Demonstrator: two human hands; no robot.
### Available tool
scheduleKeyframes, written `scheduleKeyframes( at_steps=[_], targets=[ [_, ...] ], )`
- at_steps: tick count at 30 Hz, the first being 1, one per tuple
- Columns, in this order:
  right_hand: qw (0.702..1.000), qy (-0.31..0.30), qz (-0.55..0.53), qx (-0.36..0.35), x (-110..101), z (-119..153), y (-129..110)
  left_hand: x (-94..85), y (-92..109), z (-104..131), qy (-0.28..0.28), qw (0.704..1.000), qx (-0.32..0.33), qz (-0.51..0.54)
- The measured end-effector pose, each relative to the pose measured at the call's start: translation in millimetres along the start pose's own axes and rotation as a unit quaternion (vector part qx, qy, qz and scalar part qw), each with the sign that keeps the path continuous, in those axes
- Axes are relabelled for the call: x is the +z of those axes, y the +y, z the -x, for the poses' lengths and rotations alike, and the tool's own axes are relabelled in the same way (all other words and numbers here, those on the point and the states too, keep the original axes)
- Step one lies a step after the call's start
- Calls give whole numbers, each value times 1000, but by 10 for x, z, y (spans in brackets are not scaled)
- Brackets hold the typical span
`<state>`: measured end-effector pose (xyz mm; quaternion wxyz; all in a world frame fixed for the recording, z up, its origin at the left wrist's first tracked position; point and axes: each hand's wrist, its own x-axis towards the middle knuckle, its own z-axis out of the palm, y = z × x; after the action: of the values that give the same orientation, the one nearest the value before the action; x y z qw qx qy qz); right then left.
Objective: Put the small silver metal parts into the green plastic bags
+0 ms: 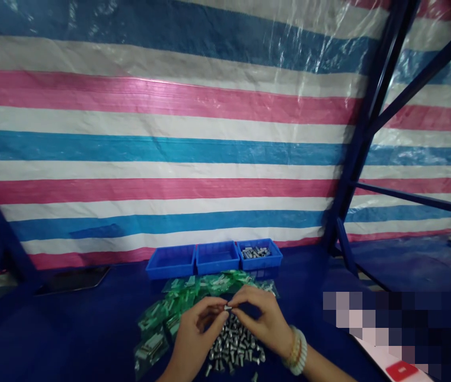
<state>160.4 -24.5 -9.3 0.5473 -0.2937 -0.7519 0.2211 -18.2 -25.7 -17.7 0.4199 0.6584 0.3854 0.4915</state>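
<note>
Big striped tarp hanging behind the three blue trays, blue table underneath. Green-tinted plastic baggies are spread just in front of the trays. Left hand and right hand sit further out front, along with a heap of loose screws. Tiniest thing: one little metal piece, also out front of the trays, pinched between both hands' fingertips.

Trays behind bags, probably screws in front.
</note>
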Motion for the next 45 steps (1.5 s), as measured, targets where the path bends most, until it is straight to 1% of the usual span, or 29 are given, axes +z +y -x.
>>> scheduleKeyframes(
  at_steps=[2,4,6,9,12,17,19,21,23,24,25,28,30,32,34,37,39,41,43,45],
  targets=[
    [999,-7,30,-27,-22,-6,-32,19,22,17,-3,1000,-5,20],
    [998,-9,47,-30,-27,-5,-56,40,36,37,-3,999,-12,37],
    [998,-6,53,-15,-16,4,-64,58,49,55,1,999,-17,40],
    [998,-2,57,20,25,31,-52,73,62,67,14,1000,-8,25],
    [996,-2,48,73,88,67,-32,80,55,70,23,1000,18,0],
    [987,-19,-18,159,212,122,-7,98,18,125,30,995,81,-55],
    [984,-28,-35,173,235,129,-5,87,33,122,29,991,97,-88],
    [985,-27,-36,164,227,118,-5,50,77,31,29,983,121,-134],
    [990,-16,-20,136,189,94,4,-9,137,-189,28,964,151,-217],
    [993,-8,-6,120,163,79,17,-41,165,-344,27,949,161,-270],
    [994,0,12,106,132,63,36,-74,186,-519,19,927,161,-339],
    [992,17,106,74,12,23,136,-166,173,-1024,2,905,146,-400],
    [983,13,174,60,-106,-11,231,-238,107,-1217,-3,887,123,-446],
    [973,3,226,55,-251,-77,342,-335,23,-1254,1,865,88,-495],
    [958,-9,279,61,-393,-189,465,-450,-57,-1188,2,842,48,-538],
    [932,-48,347,95,-507,-412,658,-604,-149,-1069,-30,812,0,-583],
    [911,-94,383,120,-491,-543,775,-664,-195,-1041,-67,796,-14,-601],
    [893,-151,403,133,-424,-623,863,-684,-230,-1042,-93,782,-16,-615],
    [877,-193,418,140,-348,-648,911,-678,-251,-1042,-102,770,-13,-629],
    [864,-217,430,144,-296,-634,919,-664,-256,-1022,-105,762,-9,-639]
  ],
)
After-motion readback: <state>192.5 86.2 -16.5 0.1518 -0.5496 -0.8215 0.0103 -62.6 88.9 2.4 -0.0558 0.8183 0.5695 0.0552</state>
